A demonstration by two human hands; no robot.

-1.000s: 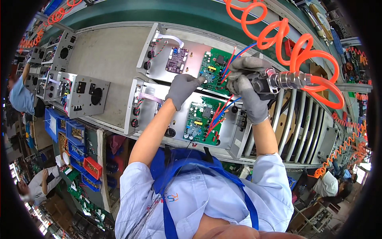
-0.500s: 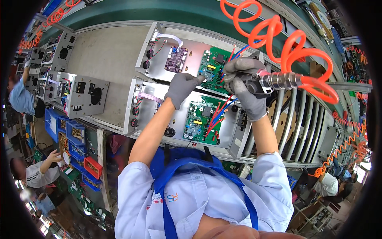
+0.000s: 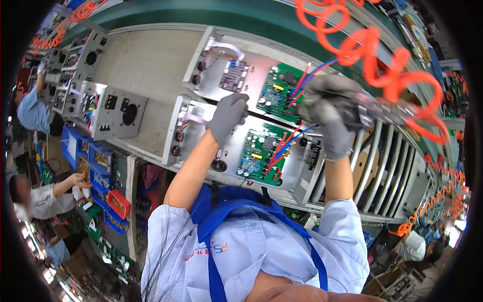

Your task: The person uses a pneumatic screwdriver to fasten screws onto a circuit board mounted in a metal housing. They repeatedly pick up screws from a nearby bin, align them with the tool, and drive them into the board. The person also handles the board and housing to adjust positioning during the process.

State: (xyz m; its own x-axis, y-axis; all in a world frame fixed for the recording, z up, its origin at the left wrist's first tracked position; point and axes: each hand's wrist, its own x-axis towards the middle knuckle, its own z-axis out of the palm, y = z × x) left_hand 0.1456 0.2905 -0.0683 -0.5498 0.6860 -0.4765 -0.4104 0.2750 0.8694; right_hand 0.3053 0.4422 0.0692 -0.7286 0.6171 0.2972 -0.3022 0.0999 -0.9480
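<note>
My gloved right hand (image 3: pixel 329 108) grips a dark air screwdriver (image 3: pixel 358 106), blurred by motion. A metal coupling joins the tool to an orange coiled hose (image 3: pixel 427 128). The tool's tip is hidden. Both are just right of the far green circuit board (image 3: pixel 275 93), which has red and blue wires. My gloved left hand (image 3: pixel 229 118) is closed, fingers curled, over the gap between two open metal chassis; anything inside it is hidden. Beyond it is a small purple board (image 3: pixel 234 75) in the far chassis (image 3: pixel 206 90). A second green board (image 3: pixel 259 153) lies in the near chassis (image 3: pixel 188 146).
Grey metal housings (image 3: pixel 118 113) stand at the left on the bench (image 3: pixel 146 65). Blue bins (image 3: pixel 100 158) and a red bin (image 3: pixel 118 204) of small parts hang by the near edge. Metal rollers (image 3: pixel 375 166) lie at the right. Co-workers (image 3: pixel 43 196) are at the left.
My left hand has drawn back left from the far green board, its fingers curling in. My right hand and the air screwdriver have moved right, away from that board. The whole view has shifted slightly.
</note>
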